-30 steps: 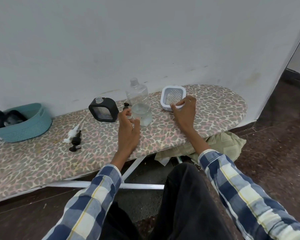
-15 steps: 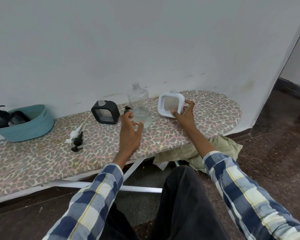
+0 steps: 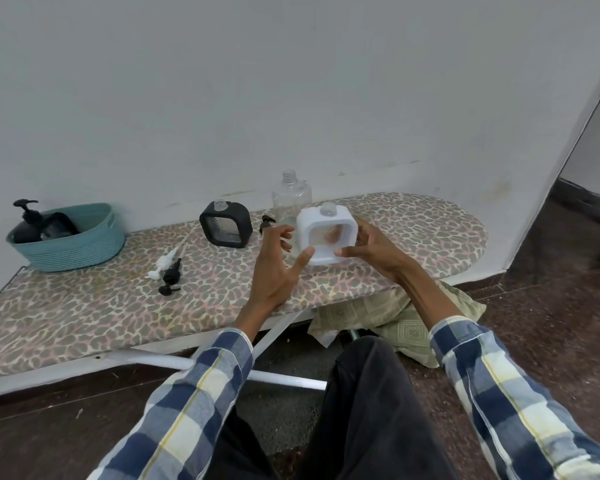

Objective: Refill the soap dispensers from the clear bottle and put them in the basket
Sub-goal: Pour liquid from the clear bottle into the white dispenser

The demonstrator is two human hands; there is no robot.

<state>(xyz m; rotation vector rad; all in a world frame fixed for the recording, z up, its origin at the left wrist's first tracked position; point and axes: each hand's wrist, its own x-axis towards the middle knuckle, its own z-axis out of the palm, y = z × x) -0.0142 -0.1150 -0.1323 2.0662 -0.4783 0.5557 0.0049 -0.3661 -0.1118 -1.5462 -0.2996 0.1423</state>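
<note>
My right hand holds a white square soap dispenser upright above the board, in front of the clear bottle. My left hand is spread open beside the dispenser's left edge, its thumb at the lower corner. A black square dispenser stands upright to the left, its neck uncapped. A white pump and a black pump lie loose on the board. The teal basket at the far left holds two dark dispensers.
Everything rests on a leopard-print ironing board set low against a white wall. A small black pump lies behind my left hand. Folded green cloth sits on the dark floor under the board's right end.
My right hand lifted the white dispenser off the board, stood it upright and brought it left in front of the clear bottle. My left hand let go of the bottle and moved to the dispenser.
</note>
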